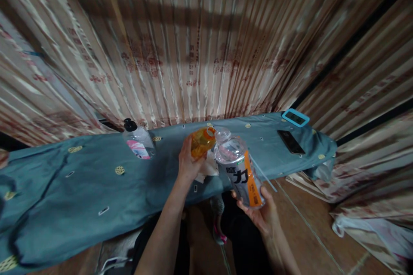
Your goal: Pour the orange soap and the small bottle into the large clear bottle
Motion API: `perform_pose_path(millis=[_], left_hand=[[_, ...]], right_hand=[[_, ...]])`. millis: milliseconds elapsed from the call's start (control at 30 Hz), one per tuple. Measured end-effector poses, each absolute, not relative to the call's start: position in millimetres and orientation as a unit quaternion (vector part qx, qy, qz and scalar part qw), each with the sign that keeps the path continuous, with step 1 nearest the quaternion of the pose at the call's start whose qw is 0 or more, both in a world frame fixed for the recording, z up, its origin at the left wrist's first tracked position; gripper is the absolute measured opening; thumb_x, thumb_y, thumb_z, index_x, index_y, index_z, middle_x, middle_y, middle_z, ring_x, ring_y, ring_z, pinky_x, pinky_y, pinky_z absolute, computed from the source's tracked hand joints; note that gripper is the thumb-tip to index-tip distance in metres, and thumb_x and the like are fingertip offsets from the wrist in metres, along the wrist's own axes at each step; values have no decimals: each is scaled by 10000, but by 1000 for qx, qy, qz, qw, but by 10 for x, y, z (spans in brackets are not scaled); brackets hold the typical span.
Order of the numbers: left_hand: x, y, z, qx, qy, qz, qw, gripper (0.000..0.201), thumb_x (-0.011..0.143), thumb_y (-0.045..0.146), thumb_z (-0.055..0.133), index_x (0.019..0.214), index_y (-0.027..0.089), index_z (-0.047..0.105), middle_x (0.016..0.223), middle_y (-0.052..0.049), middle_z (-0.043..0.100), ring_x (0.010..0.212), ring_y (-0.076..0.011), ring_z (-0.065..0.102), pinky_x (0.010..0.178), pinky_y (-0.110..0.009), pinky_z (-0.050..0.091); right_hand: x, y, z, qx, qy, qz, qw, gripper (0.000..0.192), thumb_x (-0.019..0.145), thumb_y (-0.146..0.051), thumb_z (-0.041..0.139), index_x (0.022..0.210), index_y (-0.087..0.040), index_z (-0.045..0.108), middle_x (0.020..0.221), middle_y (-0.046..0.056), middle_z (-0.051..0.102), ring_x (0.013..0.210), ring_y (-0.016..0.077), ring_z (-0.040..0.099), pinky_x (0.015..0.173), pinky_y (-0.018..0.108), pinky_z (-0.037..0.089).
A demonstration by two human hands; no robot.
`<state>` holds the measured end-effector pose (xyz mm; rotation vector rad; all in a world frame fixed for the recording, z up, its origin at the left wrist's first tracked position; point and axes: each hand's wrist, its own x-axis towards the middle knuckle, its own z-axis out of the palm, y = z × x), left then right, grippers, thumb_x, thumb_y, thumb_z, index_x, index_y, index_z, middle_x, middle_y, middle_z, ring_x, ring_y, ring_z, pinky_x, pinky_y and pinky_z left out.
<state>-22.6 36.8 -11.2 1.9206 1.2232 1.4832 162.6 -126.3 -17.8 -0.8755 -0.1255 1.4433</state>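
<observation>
My left hand [189,161] is closed around a small translucent orange bottle [202,142], tilted with its open mouth to the right. In my right hand [260,210] is a large clear plastic bottle [240,172] with a grey and orange label, gripped near its base. It leans left, its uncapped neck close by the orange bottle's mouth; whether the two touch I cannot tell. A thin pale straw-like stick [264,176] shows beside the large bottle. White paper [211,167] lies behind and below the two bottles, partly hidden.
A teal cloth [90,180] covers the long table. A clear bottle with a black cap [138,139] stands on the left. On the right lie a dark phone [291,142] and a blue-framed device [296,117]. Patterned curtains [193,51] hang behind.
</observation>
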Motion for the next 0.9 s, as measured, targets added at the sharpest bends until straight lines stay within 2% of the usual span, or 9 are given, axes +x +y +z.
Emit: perform_pose_path(millis=[200,467,700,900], left_hand=[[-183,333,-143,696,435,515,247,647,693,244,724,1290,218,476,1293,-99,625,1188,-274,612,1030,-458,502],[-120,277,-160,691,412,521,286,612,719,267,708,1280,216,466,1251,-97,627,1152,-261,623,996,-434,515],[-102,269,-189,698,402,512,300,625,712,266,710,1283,217,461,1248,-100,627,1160,-264,617,1001,-438,506],[-100,254,-179,699,399,515,295,621,705,239,710,1277,216,468,1230,-91,635,1130,-252,633,976,-413,524]], right_hand=[[1654,-1351,-99,-421,-49,624,656,514,438,-435,922,881,-212,787,886,138,766,713,322,733,552,319,604],[1777,-1496,-97,-419,-80,620,659,438,577,-389,883,970,-229,772,953,136,764,798,341,735,609,354,621],[1732,-1512,-65,-441,-23,600,667,490,430,-383,935,851,-183,786,884,153,765,721,352,733,540,330,611],[1688,-1518,-18,-455,-31,581,674,503,445,-408,924,867,-179,776,864,161,762,706,338,730,529,328,603]])
